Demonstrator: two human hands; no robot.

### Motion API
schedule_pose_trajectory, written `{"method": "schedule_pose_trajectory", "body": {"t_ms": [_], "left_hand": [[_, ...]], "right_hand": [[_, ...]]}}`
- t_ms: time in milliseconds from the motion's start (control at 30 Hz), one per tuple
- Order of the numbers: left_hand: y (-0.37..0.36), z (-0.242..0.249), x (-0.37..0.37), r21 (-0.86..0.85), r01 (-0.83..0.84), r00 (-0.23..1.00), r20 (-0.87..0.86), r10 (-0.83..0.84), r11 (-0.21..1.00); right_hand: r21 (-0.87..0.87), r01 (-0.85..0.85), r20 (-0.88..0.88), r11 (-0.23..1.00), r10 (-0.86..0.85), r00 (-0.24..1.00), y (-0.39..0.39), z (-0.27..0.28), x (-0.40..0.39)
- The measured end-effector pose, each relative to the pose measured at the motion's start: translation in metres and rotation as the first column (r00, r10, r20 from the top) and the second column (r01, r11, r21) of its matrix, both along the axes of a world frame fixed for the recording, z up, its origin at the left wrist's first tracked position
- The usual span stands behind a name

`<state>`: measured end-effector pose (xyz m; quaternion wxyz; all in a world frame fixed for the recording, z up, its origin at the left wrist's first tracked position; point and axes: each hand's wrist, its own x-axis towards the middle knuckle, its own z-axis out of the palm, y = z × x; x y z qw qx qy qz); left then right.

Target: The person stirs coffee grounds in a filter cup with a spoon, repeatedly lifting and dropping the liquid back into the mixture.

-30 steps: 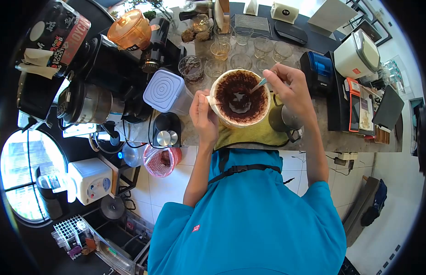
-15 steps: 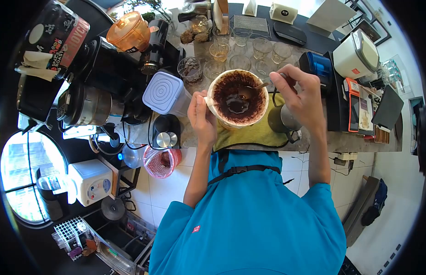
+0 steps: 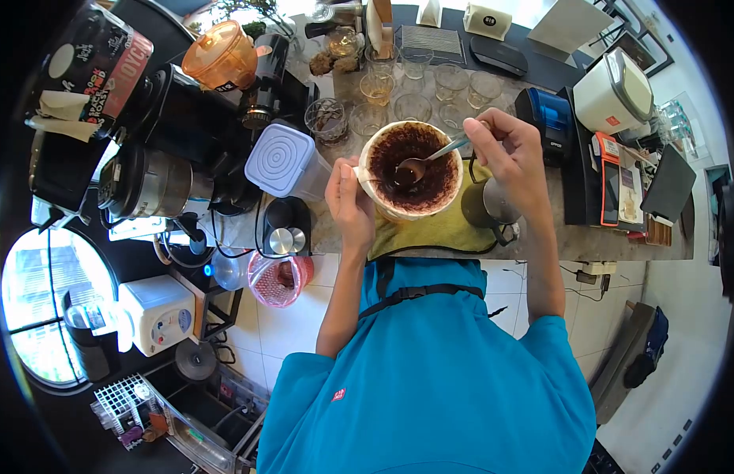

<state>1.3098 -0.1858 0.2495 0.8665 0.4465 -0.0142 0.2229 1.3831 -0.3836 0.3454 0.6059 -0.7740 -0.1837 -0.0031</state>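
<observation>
Cup (image 3: 454, 188): one, white, wide-mouthed, above the olive cloth (image 3: 418, 242) near the counter's front edge; whether its base touches the cloth I cannot tell. Inner wall coated with dark brown grounds almost to the pale rim; dark matter at the bottom.

Spoon (image 3: 443, 150): one, metal, slanting over the right side of the rim, its bowl inside the cup.

Left hand (image 3: 350, 207): closed on the cup's handle side, thumb up.

Right hand (image 3: 509, 158): the spoon's upper end pinched between thumb and fingers, just outside the rim. The hands are apart, the cup between them.

Pitcher (image 3: 485, 204): one, grey, just right of the cup, below the right hand; the closest hard edge on that side.

Glasses (image 3: 413, 108): a cluster beyond the cup's far rim, the nearest close to it, leaving little room that way.

Dark-filled glass (image 3: 327, 120): at the cluster's left end.

Tub (image 3: 280, 160): pale lilac lid, left of the left hand, a gap between.

Counter (image 3: 611, 246): grey; a strip of it runs along the front edge, right of the pitcher.

Printer (image 3: 550, 114): black and blue, beyond the right hand, a little apart from it.

Basket (image 3: 280, 280): pink, lower, left of the person's left forearm.
</observation>
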Motion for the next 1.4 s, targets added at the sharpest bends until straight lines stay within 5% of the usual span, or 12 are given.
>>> {"method": "schedule_pose_trajectory", "body": {"t_ms": [233, 433, 533, 667, 867, 1267, 1367, 1400], "left_hand": [[-0.002, 0.004, -0.001, -0.008, -0.014, 0.999, -0.032, 0.014, 1.000], [-0.001, 0.003, -0.001, -0.010, -0.012, 0.999, -0.036, 0.012, 1.000], [-0.001, 0.006, -0.002, -0.012, -0.015, 0.999, -0.040, 0.015, 1.000], [-0.001, 0.003, 0.000, -0.023, -0.001, 1.000, -0.027, 0.000, 1.000], [-0.001, 0.001, 0.002, -0.022, 0.000, 1.000, -0.027, -0.001, 1.000], [-0.001, -0.008, 0.005, -0.050, -0.032, 0.998, -0.057, 0.029, 0.998], [0.001, -0.009, 0.005, -0.019, -0.011, 0.999, -0.039, 0.011, 1.000], [0.001, -0.009, 0.005, -0.019, -0.011, 0.999, -0.035, 0.011, 1.000]], "right_hand": [[-0.312, 0.067, 0.234, 0.948, 0.008, 0.972, 0.005, 0.017, -0.003], [-0.371, -0.107, 0.335, 0.922, 0.240, 0.911, 0.010, 0.013, -0.005], [-0.419, -0.027, 0.365, 0.907, 0.196, 0.910, 0.006, 0.021, -0.007], [-0.353, 0.003, 0.376, 0.936, 0.139, 0.916, 0.009, 0.017, -0.002], [-0.417, -0.116, 0.358, 0.902, 0.280, 0.891, 0.010, 0.023, -0.004], [-0.422, -0.022, 0.375, 0.906, 0.197, 0.906, 0.012, 0.018, -0.004], [-0.417, -0.056, 0.337, 0.907, 0.212, 0.917, 0.012, 0.013, -0.002], [-0.352, -0.079, 0.204, 0.933, 0.159, 0.966, 0.011, 0.009, -0.001]]}}
